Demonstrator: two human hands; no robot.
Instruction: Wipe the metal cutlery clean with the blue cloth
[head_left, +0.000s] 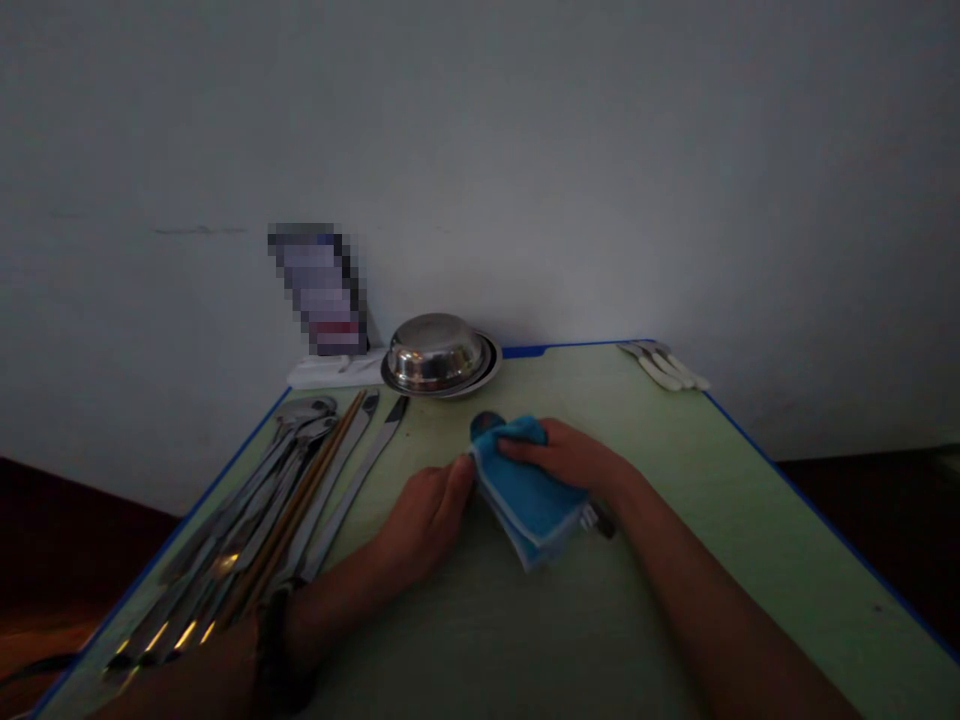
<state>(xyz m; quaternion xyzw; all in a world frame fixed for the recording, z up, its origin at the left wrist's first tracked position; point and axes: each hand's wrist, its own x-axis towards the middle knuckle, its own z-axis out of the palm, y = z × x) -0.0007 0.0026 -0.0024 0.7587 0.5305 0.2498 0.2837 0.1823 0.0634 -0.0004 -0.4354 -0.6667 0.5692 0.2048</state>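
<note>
My right hand (pixel 566 455) is closed on a folded blue cloth (pixel 529 495), with the thumb lying along its upper part. Just past the cloth's top edge shows a round, dark, shiny metal end that looks like the bowl of a spoon (pixel 487 425). My left hand (pixel 435 510) is closed at the cloth's left edge, gripping the spoon close below its bowl. The handle is hidden by the fingers and the cloth. A pale tag (pixel 589 518) sticks out by the cloth's lower right corner.
Several metal spoons (pixel 247 490), wooden chopsticks (pixel 319 470) and two table knives (pixel 356 485) lie along the table's left side. Metal bowls (pixel 435 350), the top one upside down, stand at the back. White-handled forks (pixel 667 368) rest at the back right. A blurred-out phone-like screen (pixel 319 290) leans on the wall.
</note>
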